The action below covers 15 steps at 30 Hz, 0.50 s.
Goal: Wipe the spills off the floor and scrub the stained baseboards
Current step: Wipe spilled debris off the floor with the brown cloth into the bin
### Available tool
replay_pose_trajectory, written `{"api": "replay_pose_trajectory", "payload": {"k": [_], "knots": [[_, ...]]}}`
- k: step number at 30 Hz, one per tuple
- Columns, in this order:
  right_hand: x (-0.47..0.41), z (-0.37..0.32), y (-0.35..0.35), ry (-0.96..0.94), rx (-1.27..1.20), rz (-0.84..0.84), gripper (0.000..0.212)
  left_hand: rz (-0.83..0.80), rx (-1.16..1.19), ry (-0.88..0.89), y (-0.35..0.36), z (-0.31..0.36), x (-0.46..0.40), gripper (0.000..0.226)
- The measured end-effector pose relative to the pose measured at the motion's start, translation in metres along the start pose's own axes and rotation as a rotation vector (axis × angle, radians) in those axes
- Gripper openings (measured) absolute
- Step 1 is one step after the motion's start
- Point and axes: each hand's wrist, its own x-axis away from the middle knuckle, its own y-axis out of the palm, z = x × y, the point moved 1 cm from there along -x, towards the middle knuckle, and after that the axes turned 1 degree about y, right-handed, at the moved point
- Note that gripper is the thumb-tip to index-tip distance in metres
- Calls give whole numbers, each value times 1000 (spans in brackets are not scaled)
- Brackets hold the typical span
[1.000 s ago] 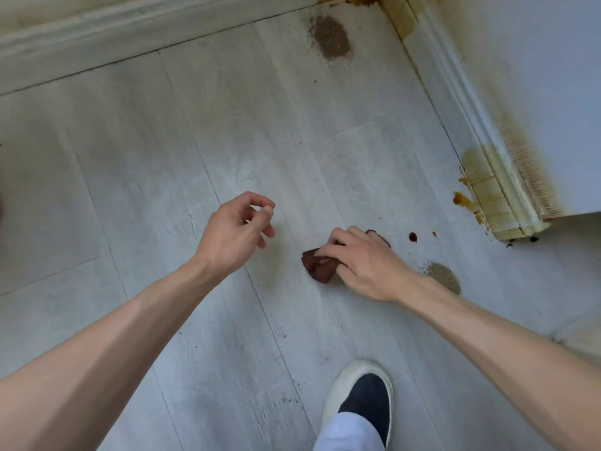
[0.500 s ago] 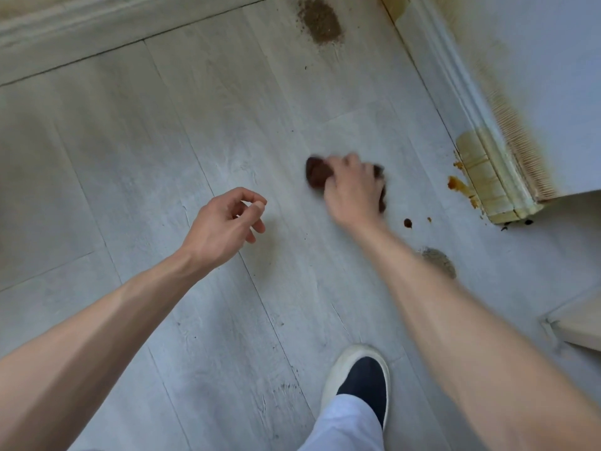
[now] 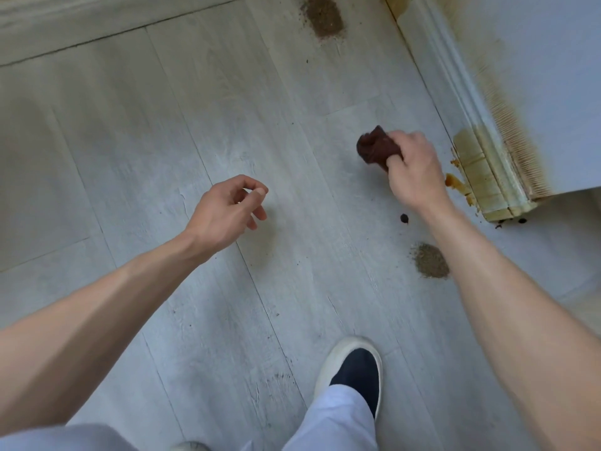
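Observation:
My right hand (image 3: 414,172) grips a bunched dark brown cloth (image 3: 375,148) over the pale plank floor (image 3: 162,125), just left of the stained baseboard corner (image 3: 484,177). An orange-brown spill (image 3: 455,182) lies at the foot of that baseboard. A small dark drop (image 3: 404,218) sits beside my right wrist. A grey powdery patch (image 3: 431,261) lies below it, and a brown powdery patch (image 3: 323,16) lies near the top. My left hand (image 3: 227,211) hovers over the floor with loosely curled fingers, holding nothing.
Another baseboard (image 3: 97,17) runs along the top left. The wall (image 3: 536,76) on the right carries a brown streaked stain above the baseboard. My right foot in a dark shoe (image 3: 354,375) stands on the floor at the bottom centre.
My right hand has carried the cloth up from near the dark drop, then right toward the baseboard corner. My left hand has stayed about where it was.

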Motion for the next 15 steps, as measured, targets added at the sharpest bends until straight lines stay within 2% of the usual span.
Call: {"api": "replay_pose_trajectory", "payload": {"k": [2,4,7,9,11,13,15], "knots": [[-15,-4,18,64,61,-28,51,37,12,7,0,0,0,16],[1,-25,49,28,167,-52,53,65,20,12,-1,-2,1,17],[80,-64,96,-254,181,-181,59,117,32,19,-10,-4,1,17],[148,-68,108,-483,147,-384,50,143,42,12,-20,-4,2,17],[186,-48,101,-607,126,-548,41,173,54,5,-33,-7,4,17],[185,-33,86,-626,96,-577,40,215,76,-1,-47,-12,9,17],[156,-35,68,-550,34,-534,43,253,128,-29,-57,-15,13,18]]}}
